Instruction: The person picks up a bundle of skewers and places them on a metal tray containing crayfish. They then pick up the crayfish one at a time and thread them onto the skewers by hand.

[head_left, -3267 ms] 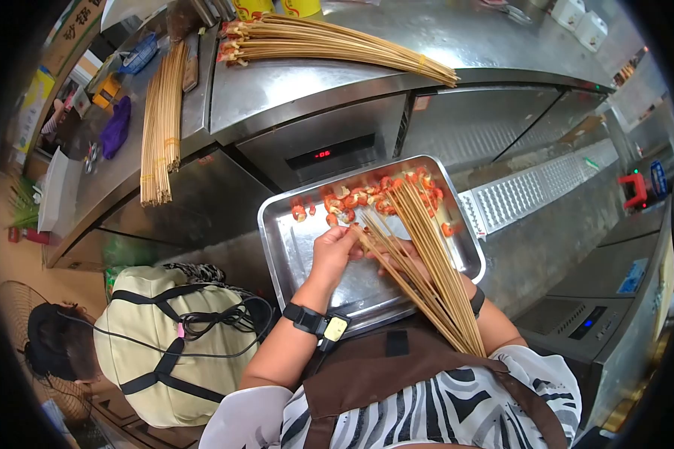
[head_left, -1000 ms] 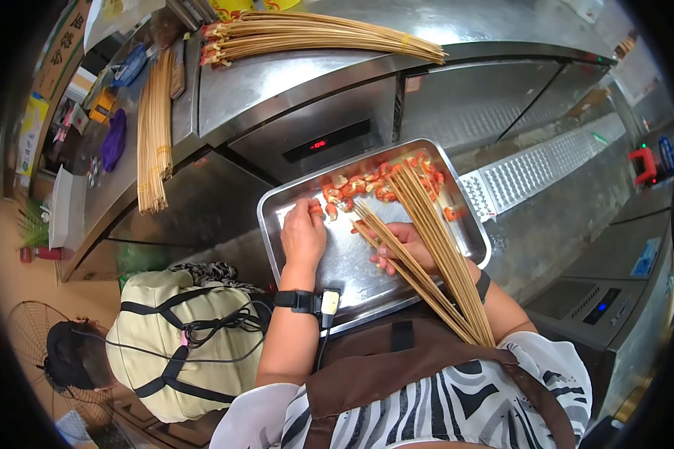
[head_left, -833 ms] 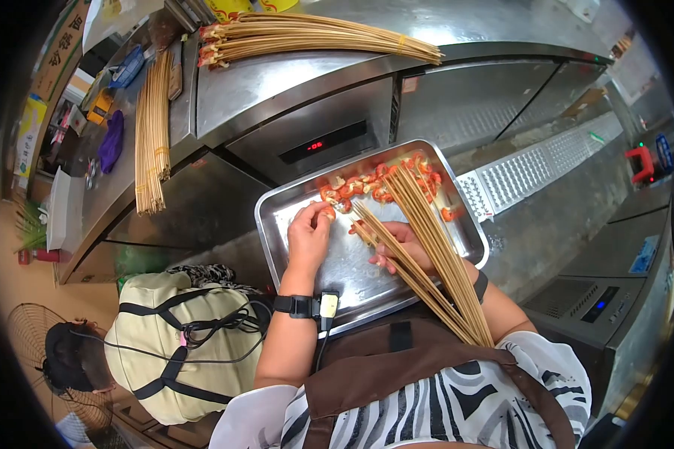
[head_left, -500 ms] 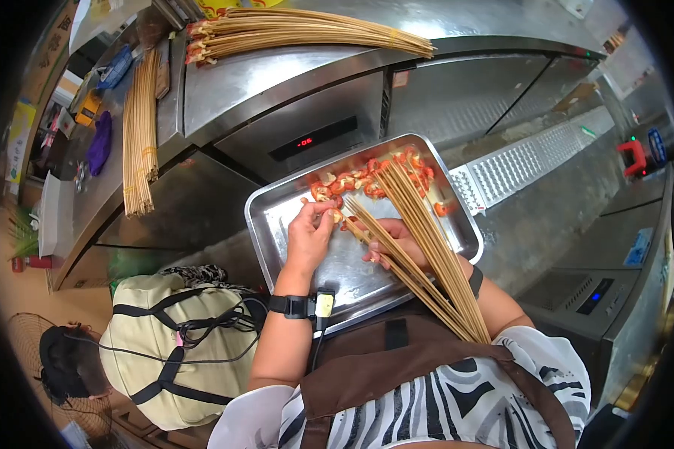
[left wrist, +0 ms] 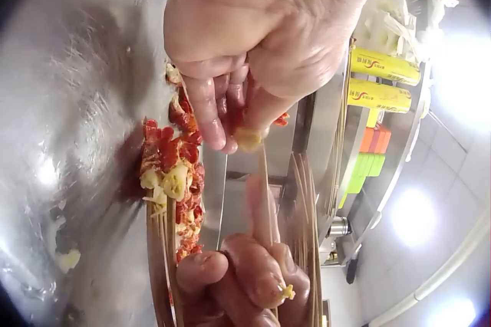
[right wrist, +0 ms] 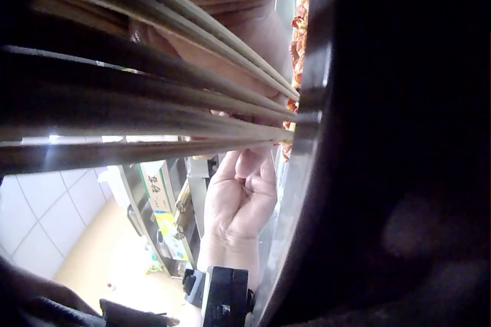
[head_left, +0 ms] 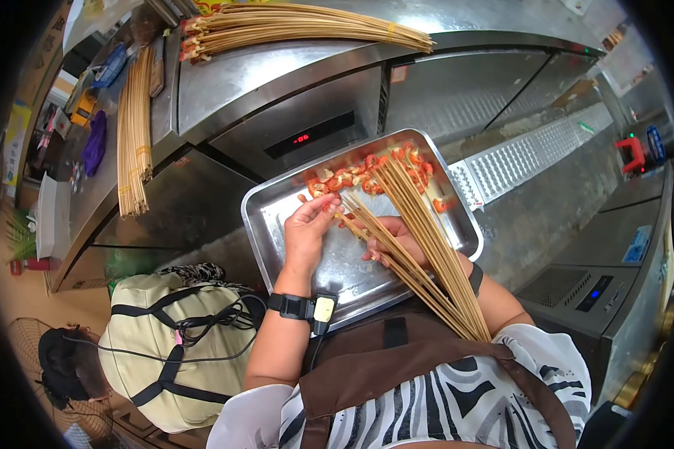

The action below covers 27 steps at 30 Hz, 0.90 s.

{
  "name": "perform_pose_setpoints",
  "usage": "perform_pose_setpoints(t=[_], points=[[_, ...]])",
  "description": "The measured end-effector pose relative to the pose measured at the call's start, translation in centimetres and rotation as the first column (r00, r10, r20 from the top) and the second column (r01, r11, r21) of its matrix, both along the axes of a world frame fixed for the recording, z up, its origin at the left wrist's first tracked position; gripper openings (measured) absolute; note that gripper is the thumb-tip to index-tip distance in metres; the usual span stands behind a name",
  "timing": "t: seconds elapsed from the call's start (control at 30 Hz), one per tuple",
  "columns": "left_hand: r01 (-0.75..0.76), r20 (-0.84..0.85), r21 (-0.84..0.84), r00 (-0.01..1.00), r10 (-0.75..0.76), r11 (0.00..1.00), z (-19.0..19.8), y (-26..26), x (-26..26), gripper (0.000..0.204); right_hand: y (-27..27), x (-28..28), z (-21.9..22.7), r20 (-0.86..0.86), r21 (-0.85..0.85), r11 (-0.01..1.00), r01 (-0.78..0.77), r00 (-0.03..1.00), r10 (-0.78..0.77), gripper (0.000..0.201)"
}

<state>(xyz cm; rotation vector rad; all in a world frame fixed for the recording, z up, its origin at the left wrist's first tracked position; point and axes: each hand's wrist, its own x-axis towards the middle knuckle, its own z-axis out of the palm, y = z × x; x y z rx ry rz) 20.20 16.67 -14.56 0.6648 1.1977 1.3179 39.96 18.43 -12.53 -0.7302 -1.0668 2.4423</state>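
My left hand (head_left: 305,233) pinches a small pale-and-red piece of crayfish tail (left wrist: 249,140) between thumb and fingers, right at the tip of one wooden skewer (left wrist: 265,181). With my right hand (head_left: 406,241) I hold that skewer in a fanned bundle of skewers (head_left: 427,247), whose lower ends lean along the forearm. Some skewers in the bundle carry red and whitish pieces at their tips, seen in the left wrist view. More red crayfish tails (head_left: 342,178) lie along the far side of the steel tray (head_left: 359,278). Skewers hide part of the right palm.
Beyond the tray, a steel counter (head_left: 292,52) bears a bundle of loaded skewers (head_left: 299,24) and a bundle of skewers (head_left: 135,135). A person in a pale yellow top (head_left: 176,337) is close on the left. At right stands a grey machine (head_left: 577,292).
The left hand left the skewer tips, reached to the tails at the tray's left, took one, and came back right to a skewer tip. The right hand keeps holding the skewers.
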Motion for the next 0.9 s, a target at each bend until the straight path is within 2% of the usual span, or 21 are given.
perform_pose_setpoints(t=[0.07, 0.4, 0.47, 0.5, 0.7, 0.77, 0.8, 0.87, 0.9], points=[[-0.009, 0.018, -0.019, 1.0, 0.009, 1.0, 0.3, -0.1, 0.3, 0.023, 0.0, 0.0, -1.3, -0.057, 0.057, 0.998, 0.0, 0.998, 0.003, 0.043], [-0.059, 0.11, -0.025, 0.992, 0.061, 0.998, 0.6, 0.1, 0.3, 0.02, -0.1, 0.1, -1.4, -0.008, 0.074, 0.997, -0.004, 1.0, 0.005, 0.042], [-0.058, 0.106, -0.029, 0.992, 0.061, 0.998, 0.7, 0.0, 0.4, 0.02, -0.2, 0.0, -0.2, 0.042, 0.02, 1.0, -0.002, 0.999, 0.001, 0.005], [-0.057, 0.102, -0.033, 0.993, 0.06, 0.998, 0.8, 0.0, 0.4, 0.02, -0.2, -0.1, -0.1, 0.043, 0.02, 1.0, -0.002, 0.999, 0.001, 0.005], [-0.055, 0.06, -0.031, 0.997, 0.057, 0.998, 1.0, 0.0, 0.7, 0.019, -0.2, -0.2, -0.1, 0.04, 0.034, 0.999, 0.01, 0.999, -0.011, 0.008], [-0.058, 0.063, -0.054, 0.996, 0.061, 0.997, 1.2, 0.0, 0.8, 0.02, -0.2, -0.2, 0.1, 0.1, -0.001, 1.0, 0.02, 0.995, -0.02, 0.02], [-0.061, 0.066, -0.076, 0.996, 0.066, 0.995, 1.3, 0.0, 0.8, 0.02, -0.1, -0.1, -0.1, 0.1, -0.001, 1.0, 0.02, 0.995, -0.02, 0.02], [-0.045, 0.105, -0.072, 0.993, 0.053, 0.996, 1.3, -0.1, 0.8, 0.02, 0.0, 0.1, -0.8, 0.04, 0.029, 1.0, 0.002, 0.999, -0.003, 0.043], [-0.029, 0.144, -0.068, 0.989, 0.039, 0.997, 1.4, -0.1, 0.8, 0.021, 0.0, 0.1, -0.8, 0.041, 0.028, 1.0, 0.002, 0.999, -0.003, 0.043]])
